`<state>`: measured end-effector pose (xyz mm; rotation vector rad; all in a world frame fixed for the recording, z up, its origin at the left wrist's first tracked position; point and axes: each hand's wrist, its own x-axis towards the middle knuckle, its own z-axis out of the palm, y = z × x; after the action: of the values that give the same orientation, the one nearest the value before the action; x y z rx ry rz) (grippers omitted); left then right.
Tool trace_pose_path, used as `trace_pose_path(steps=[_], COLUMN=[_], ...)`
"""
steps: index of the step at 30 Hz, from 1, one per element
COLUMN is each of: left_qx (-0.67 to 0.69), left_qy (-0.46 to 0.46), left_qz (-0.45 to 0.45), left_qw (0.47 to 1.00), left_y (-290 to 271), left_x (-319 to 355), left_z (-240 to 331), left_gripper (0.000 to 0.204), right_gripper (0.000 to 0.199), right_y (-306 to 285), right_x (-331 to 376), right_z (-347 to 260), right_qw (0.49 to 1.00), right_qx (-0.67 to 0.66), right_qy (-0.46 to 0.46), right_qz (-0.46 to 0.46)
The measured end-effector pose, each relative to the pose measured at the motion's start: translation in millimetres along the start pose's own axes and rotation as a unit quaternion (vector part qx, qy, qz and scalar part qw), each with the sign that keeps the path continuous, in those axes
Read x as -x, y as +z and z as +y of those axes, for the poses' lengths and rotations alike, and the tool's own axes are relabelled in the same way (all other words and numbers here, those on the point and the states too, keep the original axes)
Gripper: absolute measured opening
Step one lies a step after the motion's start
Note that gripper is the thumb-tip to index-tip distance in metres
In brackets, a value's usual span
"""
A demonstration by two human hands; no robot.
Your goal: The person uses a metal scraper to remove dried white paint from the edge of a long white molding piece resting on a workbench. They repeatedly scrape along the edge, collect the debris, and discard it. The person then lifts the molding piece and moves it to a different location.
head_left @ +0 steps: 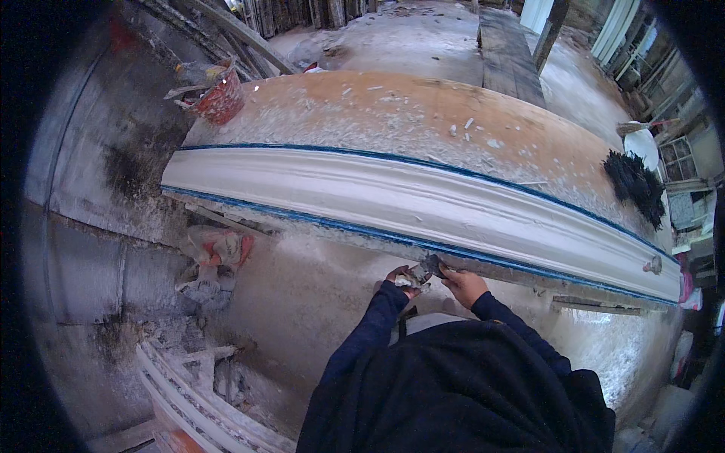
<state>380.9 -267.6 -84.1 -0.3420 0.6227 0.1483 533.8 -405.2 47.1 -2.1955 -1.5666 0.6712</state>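
Note:
My right hand (464, 285) is closed round a scraper with a dark, flat, grey-smeared blade (432, 265). Just left of it, my left hand (398, 276) has its fingers curled round a whitish lump (411, 280), perhaps plaster; its exact kind is too small to make out. The blade meets or nearly meets the lump between the two hands. Both hands are in front of the near edge of a long white molding (393, 187) with blue strips (325, 219) along its sides. It lies lengthwise across a bench.
White scraps litter the orange-brown bench top (423, 94) behind the molding. A red bucket (221, 98) stands at its far left, and a bundle of black bristles (634, 185) lies at the right. Curved white molding pieces (181, 400) are at the lower left. A dark plank (510, 57) extends behind.

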Motion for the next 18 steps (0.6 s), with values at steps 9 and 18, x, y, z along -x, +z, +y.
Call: trace_pose_path(steps=[9,18], left_qx=[0.008,0.002], left_qy=[-0.010,0.001], left_qz=[-0.016,-0.045], left_qw=[1.000,0.999], left_y=[-17,-21], left_x=[-14,-17], left_z=[10,12], left_gripper=[0.040,0.036], right_gripper=[0.037,0.036], right_y=[-9,16], right_x=[-3,-5], right_z=[3,33], right_qw=[0.997,0.985], right_qx=[-0.065,-0.173], right_qy=[0.003,-0.025], right_qz=[-0.039,0.000])
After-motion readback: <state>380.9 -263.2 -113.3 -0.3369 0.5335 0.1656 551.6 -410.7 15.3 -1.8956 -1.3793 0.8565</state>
